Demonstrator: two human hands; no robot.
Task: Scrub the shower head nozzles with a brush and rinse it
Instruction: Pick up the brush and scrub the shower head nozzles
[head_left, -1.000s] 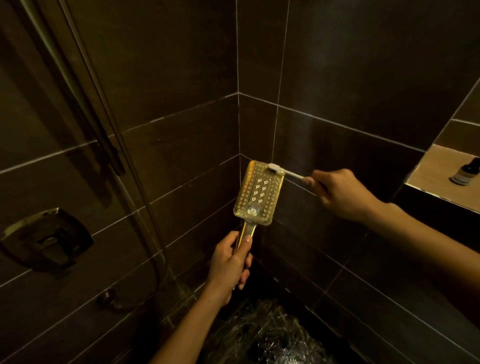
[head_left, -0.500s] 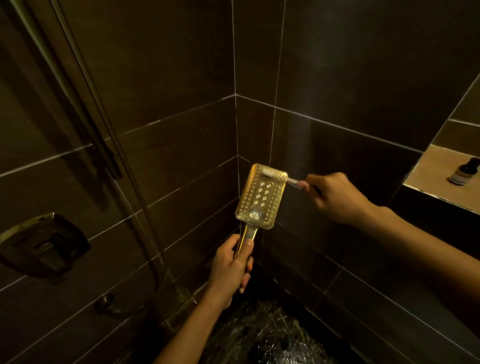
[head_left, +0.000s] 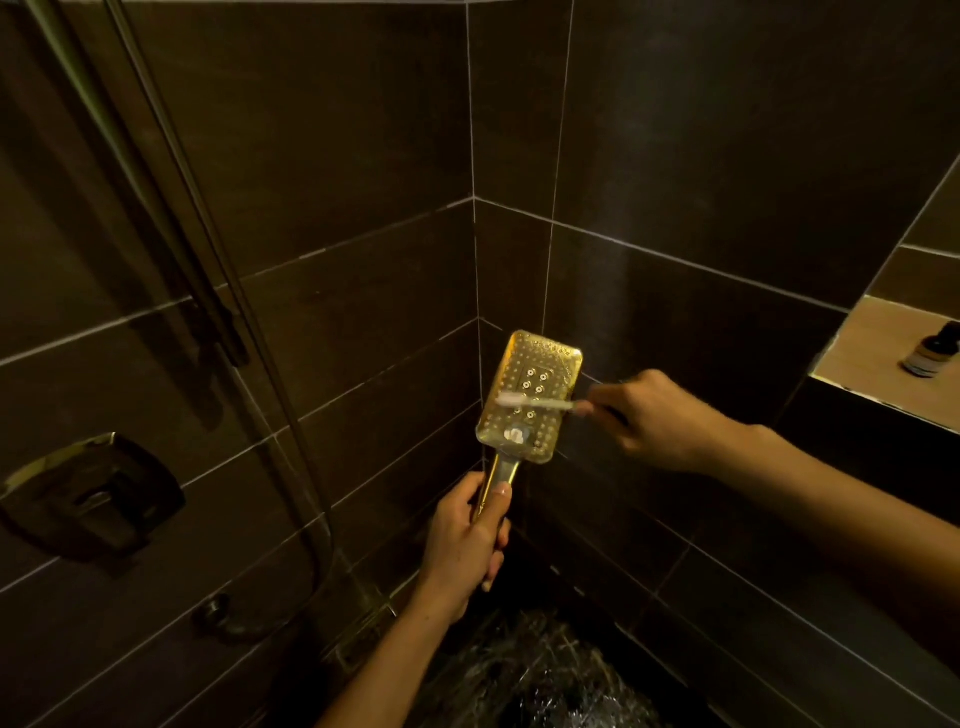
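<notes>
Brush is lying crosswise on the nozzle face of the gold shower head, its white tip touching the plate's left side about halfway up. The right hand is pinching the brush handle just off the plate's right edge, fingers curling tightly round it. The left hand is wrapping round the shower head's stem below, thumb lying up along it, holding the head nearly upright in front of the corner where the dark tiled walls are meeting. A small bottle is standing on the tan ledge at the far right.
</notes>
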